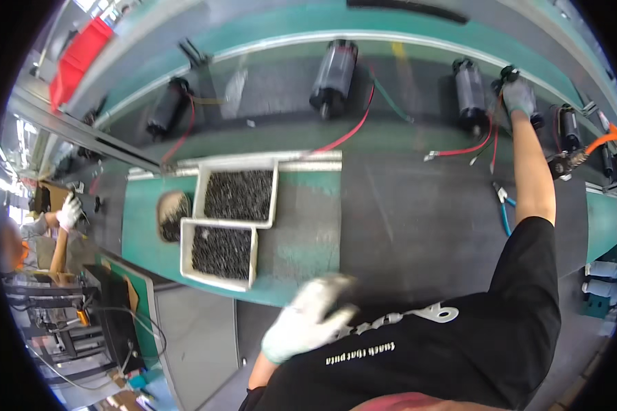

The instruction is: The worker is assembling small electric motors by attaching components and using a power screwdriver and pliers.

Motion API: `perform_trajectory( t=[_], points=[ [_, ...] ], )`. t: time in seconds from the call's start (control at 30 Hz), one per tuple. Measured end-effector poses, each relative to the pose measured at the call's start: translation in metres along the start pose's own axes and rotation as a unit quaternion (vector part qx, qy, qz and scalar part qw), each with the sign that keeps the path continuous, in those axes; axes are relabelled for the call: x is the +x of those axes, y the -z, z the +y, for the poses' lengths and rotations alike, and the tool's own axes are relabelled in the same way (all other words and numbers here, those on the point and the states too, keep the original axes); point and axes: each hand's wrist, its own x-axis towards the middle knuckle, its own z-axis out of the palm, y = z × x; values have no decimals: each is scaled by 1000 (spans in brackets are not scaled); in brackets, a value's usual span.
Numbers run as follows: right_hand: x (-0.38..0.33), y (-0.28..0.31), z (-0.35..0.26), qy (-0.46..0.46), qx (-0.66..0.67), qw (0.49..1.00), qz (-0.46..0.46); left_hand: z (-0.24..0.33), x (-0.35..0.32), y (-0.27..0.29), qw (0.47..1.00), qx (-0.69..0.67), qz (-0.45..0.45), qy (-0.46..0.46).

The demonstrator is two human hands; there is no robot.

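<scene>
The right hand (519, 96), gloved in grey, is stretched far out over the green conveyor belt (391, 137), its fingers curled around a small black part (509, 71) beside a black cylindrical motor (470, 92) that lies on the belt; the grip looks closed on that part, though how tightly cannot be told. To do this well, I judge the hand should keep the part steady against the motor and keep clear of the loose red and green leads (469, 149) trailing just below the fingers, so none gets snagged or pulled. The left hand (305, 322), in a white glove, is blurred and near the body, well apart from the belt; its fingers look loosely spread and hold nothing that can be made out. Going by size: two more black motors (333, 75) (166, 106) lie on the belt well to the left of the right fingers, each with red wire. Nearer, ahead of the left fingers, two white rectangular trays (197, 195) (184, 257) hold heaps of small dark pieces, beside a small oval dish (173, 214). Blue-handled pliers (504, 209) lie just beside the right forearm. A red bin (82, 58) stands at far left. No label is legible on any of them.
</scene>
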Motion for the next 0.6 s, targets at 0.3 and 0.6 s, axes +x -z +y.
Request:
perform_trajectory(
  t=[0.3,0.6],
  points=[
    [-41,1,-174,51,13,982,-182,-27,14,77,907,210,310,193],
    [-201,87,-185,95,205,951,-210,-166,95,151,842,474,204,154]
  ],
)
